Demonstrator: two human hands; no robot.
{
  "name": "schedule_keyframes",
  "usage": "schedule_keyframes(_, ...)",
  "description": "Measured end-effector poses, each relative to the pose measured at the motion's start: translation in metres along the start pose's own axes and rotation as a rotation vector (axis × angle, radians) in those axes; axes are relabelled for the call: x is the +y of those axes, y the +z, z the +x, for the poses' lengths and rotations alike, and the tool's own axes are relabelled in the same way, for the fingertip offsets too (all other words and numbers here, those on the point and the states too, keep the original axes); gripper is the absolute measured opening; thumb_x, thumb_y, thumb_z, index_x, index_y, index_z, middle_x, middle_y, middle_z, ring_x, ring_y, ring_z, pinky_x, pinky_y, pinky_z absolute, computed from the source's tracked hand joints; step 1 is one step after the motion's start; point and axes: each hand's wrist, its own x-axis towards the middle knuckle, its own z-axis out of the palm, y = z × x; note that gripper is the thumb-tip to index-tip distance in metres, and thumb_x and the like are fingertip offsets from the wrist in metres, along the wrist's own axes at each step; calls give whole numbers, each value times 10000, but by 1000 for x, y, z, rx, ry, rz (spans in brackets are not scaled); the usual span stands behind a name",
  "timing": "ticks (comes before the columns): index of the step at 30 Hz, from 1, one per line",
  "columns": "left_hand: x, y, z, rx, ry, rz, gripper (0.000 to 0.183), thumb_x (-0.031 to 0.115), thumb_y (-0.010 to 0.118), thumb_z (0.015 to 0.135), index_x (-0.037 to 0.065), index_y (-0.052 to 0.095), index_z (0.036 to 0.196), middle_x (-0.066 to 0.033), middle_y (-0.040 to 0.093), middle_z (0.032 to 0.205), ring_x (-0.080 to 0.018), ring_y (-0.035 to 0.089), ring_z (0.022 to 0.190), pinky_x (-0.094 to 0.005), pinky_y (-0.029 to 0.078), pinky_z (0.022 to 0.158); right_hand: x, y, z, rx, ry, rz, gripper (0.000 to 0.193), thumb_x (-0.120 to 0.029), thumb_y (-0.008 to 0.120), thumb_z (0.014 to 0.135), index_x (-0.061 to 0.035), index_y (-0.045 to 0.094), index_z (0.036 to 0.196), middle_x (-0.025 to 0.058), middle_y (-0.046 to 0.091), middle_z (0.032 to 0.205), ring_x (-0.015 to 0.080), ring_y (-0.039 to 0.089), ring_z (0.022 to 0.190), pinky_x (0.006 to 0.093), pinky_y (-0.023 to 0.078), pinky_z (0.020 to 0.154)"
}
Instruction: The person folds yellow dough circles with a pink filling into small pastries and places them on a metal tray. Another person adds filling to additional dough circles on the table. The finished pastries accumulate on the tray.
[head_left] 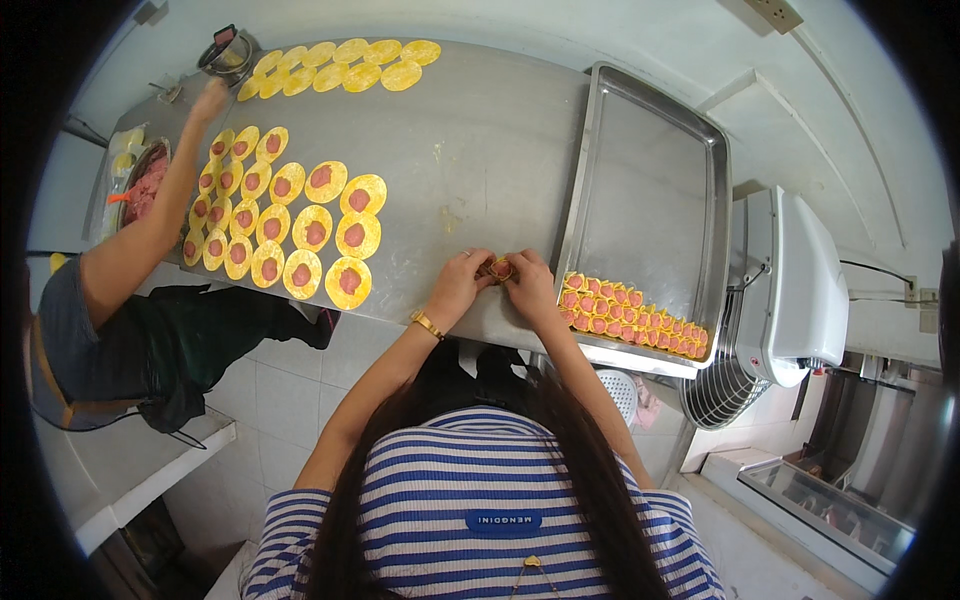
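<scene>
Between them, my left hand (461,284) and my right hand (529,284) pinch a dumpling (501,268), its yellow wrapper gathered around pink meat. Both hands are closed at the table's near edge. Left of them, rows of round yellow wrappers (347,283) lie flat, each with a lump of pink meat filling (353,236). To the right, a metal tray (650,130) holds several rows of shaped dumplings (630,325) along its near end.
Plain yellow wrappers (361,77) lie at the far left. A co-worker's arm (160,215) reaches over the left end toward a dark pot (228,62), beside a bowl of pink meat (150,187). A white mixer (800,290) stands right of the tray.
</scene>
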Motion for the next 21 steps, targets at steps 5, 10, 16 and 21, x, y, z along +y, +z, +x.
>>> schedule_keyframes(5,-5,3,-3,-35,-46,-24,302,8,721,719,28,604,997,-138,647,921,-303,646,837,-365,527,723,4,-4,1,-95,-23,-22,393,-1,669,691,-50,634,1079,150,606,1037,347,614,915,397,507,771)
schedule_keyframes(10,-8,-2,-11,5,-122,-36,313,-15,716,719,20,597,1006,-142,646,917,-286,653,844,-352,535,731,1,-13,-2,-53,-97,-14,415,11,623,715,-72,610,1122,154,592,1070,358,579,982,423,476,841)
schedule_keyframes(16,-1,-6,-16,20,-172,-50,237,-2,656,782,9,595,1011,-141,648,935,-277,655,870,-360,535,750,-6,-6,1,-149,-192,-70,372,24,599,720,-64,632,1080,138,607,1041,347,574,995,413,472,864)
schedule_keyframes(21,6,1,-23,-26,-786,-1328,197,175,496,960,35,588,1065,-68,642,1027,-205,624,987,-355,510,849,-16,-14,1,-141,-165,180,301,-16,616,743,-53,646,1040,127,618,1031,337,593,957,411,487,825)
